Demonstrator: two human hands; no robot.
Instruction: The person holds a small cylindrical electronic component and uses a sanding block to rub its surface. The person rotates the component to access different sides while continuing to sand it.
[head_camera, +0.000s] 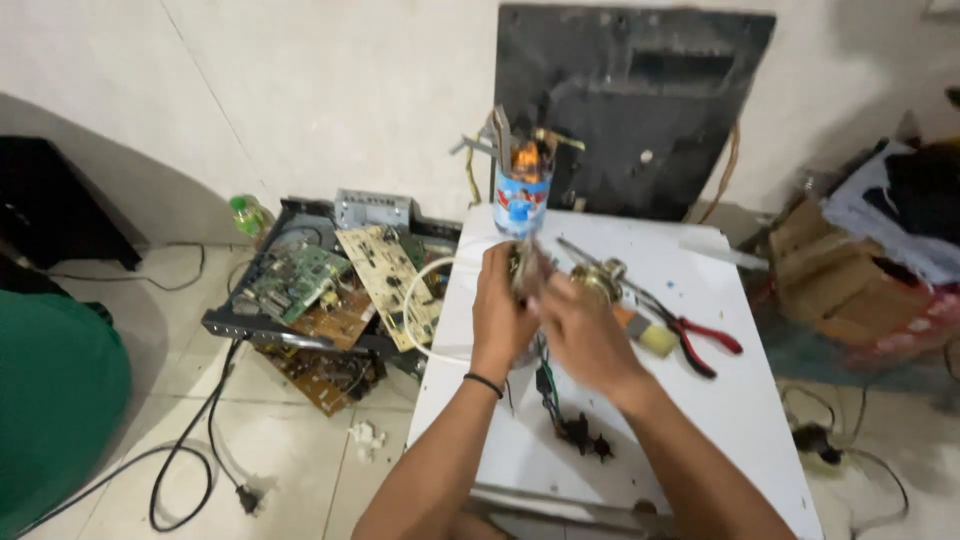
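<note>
Above the white tabletop (700, 400), both hands meet on a small blurred metallic part (526, 268). The left hand (500, 315) grasps it from the left and below; the right hand (580, 330) closes on it from the right, equally near. Its long axis cannot be told. Dark wires with black connectors (570, 425) hang beneath, toward the person.

A tool-filled can (521, 200) is standing at the back of the table (740, 400), pliers (700, 338) are lying to its right, and both hands (545, 315) are meeting before it. Circuit boards (340, 285) are sitting piled on the floor, left of the table.
</note>
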